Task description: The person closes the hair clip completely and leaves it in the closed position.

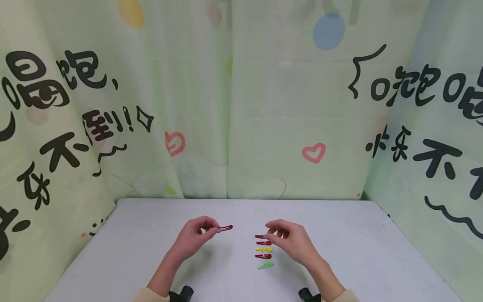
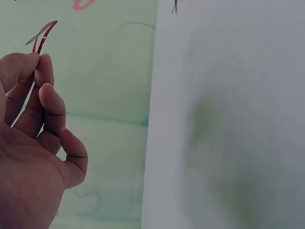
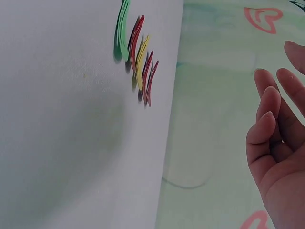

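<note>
My left hand [image 1: 193, 238] pinches a dark red snap hair clip [image 1: 226, 228] by one end, between thumb and index finger. In the left wrist view the clip [image 2: 44, 39] sticks up past the fingertips, its two prongs spread. On the table, several snap clips lie in a column: a red clip [image 1: 259, 236] farthest back, another red clip [image 1: 263, 243], a yellow clip [image 1: 264, 250], a third red clip [image 1: 263, 256] and a green clip [image 1: 266, 265] nearest me. My right hand [image 1: 293, 242], fingers loosely bent and holding nothing, overlaps the back end of that column.
The white table [image 1: 339, 251] ends at a patterned curtain [image 1: 271, 126] behind and at both sides. Black cuffs [image 1: 182, 293] sit at my wrists by the front edge.
</note>
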Demonstrator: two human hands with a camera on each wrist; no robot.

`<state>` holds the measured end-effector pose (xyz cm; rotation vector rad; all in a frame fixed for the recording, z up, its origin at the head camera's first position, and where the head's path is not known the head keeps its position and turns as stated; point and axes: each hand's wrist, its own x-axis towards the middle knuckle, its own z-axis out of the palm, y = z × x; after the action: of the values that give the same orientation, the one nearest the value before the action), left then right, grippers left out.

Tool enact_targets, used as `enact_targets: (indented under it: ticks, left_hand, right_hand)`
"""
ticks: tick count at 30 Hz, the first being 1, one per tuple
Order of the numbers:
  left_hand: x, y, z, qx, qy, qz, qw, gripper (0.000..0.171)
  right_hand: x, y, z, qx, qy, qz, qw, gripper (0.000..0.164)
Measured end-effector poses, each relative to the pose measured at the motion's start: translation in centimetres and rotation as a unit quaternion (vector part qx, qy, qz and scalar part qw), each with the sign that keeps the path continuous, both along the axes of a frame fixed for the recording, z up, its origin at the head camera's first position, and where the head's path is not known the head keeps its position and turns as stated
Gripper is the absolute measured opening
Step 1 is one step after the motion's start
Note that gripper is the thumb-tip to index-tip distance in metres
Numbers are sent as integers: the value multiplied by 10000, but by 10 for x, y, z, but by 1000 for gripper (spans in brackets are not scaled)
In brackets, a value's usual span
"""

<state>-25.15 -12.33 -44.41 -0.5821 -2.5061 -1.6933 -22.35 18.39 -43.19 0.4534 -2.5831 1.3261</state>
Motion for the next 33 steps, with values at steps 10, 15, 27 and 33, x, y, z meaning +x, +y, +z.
enact_targets:
  ticks: [10, 15, 27, 33]
  left_hand:
    - [14, 11, 6, 320, 55, 94, 9994, 3]
    - [20, 19, 6, 549, 69, 55, 9985, 4]
    - [28, 34, 4, 644, -74, 186, 9977, 7]
    - [29, 37, 3, 798, -122, 189, 9966, 11]
  right_hand:
    - [3, -17, 0, -570, 167, 237, 9980, 23]
    - [5, -26, 0, -717, 80, 292, 9970, 21]
    - [10, -44, -3, -1134, 105, 567, 9919, 18]
    - [12, -49, -3, -1264, -22, 498, 9907, 10]
